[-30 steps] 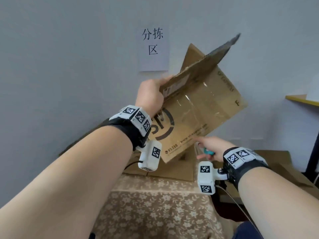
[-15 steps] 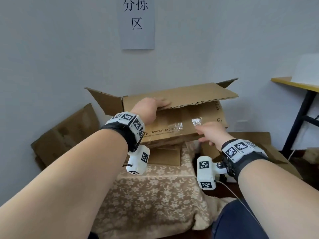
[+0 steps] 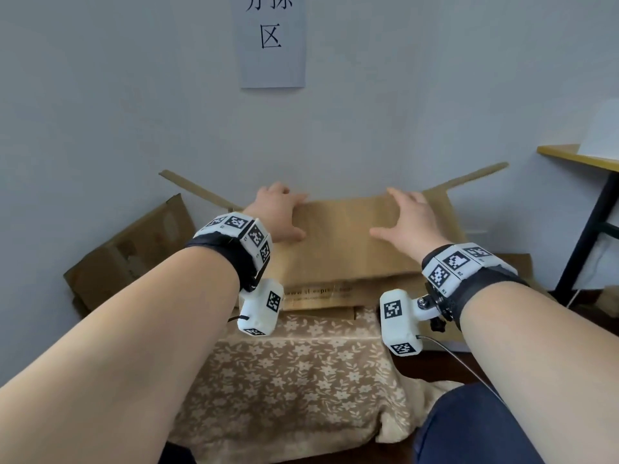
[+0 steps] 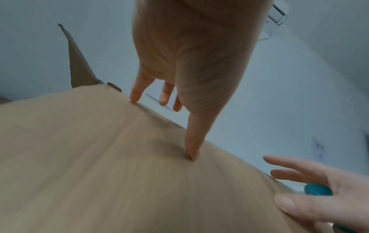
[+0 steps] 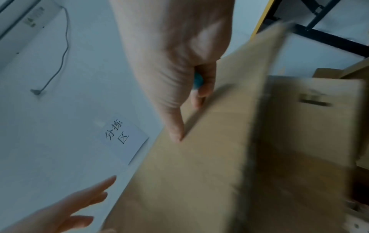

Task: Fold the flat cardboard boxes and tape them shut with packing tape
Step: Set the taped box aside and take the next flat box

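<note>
While both hands (image 3: 345, 219) press it, the box flap (image 3: 338, 239) lies flat

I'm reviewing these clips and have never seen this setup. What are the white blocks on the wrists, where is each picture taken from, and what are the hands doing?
No robot here: a person works bare-handed. The white blocks are wrist cameras; the checkered bands are marker tags. One picture comes from a head camera looking down, the other two from the wrists looking along the fingers. A cardboard box sits on a table under a flowered cloth. The left hand and the right hand press a box flap down. The right hand also holds a small teal thing against its palm; what it is cannot be told. A paper sign hangs on the wall.
</note>
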Action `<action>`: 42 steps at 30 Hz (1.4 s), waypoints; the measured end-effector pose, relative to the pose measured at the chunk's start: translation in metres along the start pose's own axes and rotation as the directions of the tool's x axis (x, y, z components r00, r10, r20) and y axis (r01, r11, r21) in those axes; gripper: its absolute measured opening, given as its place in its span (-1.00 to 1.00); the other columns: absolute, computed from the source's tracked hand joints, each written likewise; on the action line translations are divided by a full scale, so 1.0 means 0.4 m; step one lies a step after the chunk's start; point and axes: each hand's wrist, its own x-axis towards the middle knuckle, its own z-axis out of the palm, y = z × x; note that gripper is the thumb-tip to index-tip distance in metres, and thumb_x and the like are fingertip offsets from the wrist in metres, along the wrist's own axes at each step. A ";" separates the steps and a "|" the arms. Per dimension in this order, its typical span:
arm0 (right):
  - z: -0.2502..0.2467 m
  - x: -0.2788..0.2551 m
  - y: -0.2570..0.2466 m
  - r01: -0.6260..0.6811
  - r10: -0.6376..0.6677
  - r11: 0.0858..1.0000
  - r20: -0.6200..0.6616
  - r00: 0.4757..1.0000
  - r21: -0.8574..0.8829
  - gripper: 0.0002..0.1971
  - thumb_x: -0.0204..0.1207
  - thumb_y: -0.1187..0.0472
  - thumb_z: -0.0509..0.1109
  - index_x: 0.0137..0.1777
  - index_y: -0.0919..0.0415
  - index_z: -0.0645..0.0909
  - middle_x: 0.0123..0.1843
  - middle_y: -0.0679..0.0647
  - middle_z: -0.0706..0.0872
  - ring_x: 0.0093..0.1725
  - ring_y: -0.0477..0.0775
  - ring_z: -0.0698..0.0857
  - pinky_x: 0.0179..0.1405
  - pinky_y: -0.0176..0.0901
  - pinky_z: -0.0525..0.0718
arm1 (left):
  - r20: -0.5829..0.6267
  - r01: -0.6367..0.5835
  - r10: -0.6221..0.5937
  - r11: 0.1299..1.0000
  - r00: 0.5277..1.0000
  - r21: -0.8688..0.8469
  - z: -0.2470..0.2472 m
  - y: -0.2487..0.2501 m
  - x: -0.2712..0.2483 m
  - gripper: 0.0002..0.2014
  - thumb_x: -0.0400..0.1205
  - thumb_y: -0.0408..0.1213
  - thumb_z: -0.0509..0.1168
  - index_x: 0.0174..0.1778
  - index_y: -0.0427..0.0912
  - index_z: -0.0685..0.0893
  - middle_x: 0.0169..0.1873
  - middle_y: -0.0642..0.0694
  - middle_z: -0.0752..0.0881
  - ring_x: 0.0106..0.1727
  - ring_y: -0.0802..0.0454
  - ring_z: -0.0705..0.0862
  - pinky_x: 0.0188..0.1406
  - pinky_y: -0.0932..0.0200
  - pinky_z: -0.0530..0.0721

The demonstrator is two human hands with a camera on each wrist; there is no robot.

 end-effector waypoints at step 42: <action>0.219 -0.143 -0.086 0.552 -0.119 0.697 0.685 0.719 -0.458 -0.83 0.36 0.19 0.52 -0.15 0.10 0.57 -0.20 0.02 0.63 -0.24 0.10 0.63 -0.38 -0.15 0.55 | 0.596 -0.148 -0.010 0.965 0.803 0.216 0.191 -0.032 -0.160 -0.64 0.65 0.01 0.27 0.20 -0.19 0.67 -0.13 -0.02 0.59 0.00 -0.01 0.56 0.32 -0.09 0.41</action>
